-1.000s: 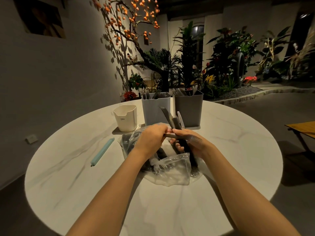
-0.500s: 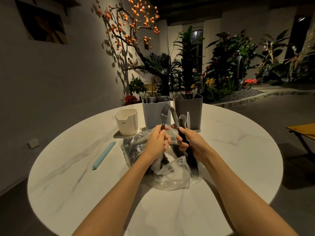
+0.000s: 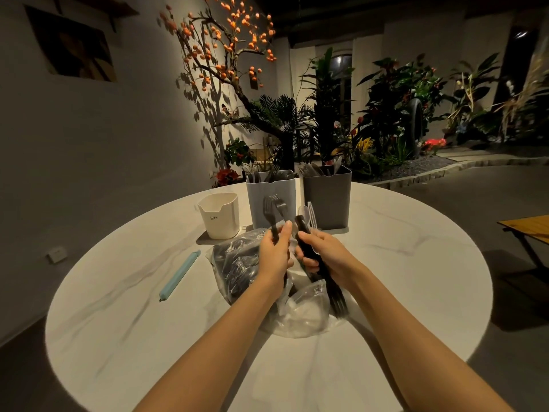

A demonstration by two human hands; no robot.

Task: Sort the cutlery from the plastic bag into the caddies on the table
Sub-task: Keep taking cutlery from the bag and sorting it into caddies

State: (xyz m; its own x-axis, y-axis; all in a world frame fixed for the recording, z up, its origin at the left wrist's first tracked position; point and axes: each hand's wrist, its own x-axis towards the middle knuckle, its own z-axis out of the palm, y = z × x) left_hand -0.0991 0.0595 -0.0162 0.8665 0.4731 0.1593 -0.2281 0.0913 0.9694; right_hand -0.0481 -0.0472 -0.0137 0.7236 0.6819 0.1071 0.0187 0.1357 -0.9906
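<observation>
A clear plastic bag [image 3: 237, 263] of dark cutlery lies at the middle of the round table [image 3: 118, 307]. My left hand [image 3: 274, 254] grips two black forks [image 3: 271, 211] upright, tines up, above the bag. My right hand [image 3: 325, 254] holds a bundle of black and clear cutlery [image 3: 309, 224], with dark fork tines pointing down toward me over the bag. Behind the hands stand a light grey caddy [image 3: 270, 188] and a dark grey caddy [image 3: 329, 194], both holding cutlery. A small white caddy [image 3: 219, 217] stands left of them.
A light blue bag clip [image 3: 179, 275] lies on the table left of the bag. A wooden side table [image 3: 525, 227] is off to the right. Potted plants and a tree with orange fruit stand behind the table.
My left hand has pulled black forks out of the right hand's bundle and raised them upright. Both hands have lifted slightly off the bag.
</observation>
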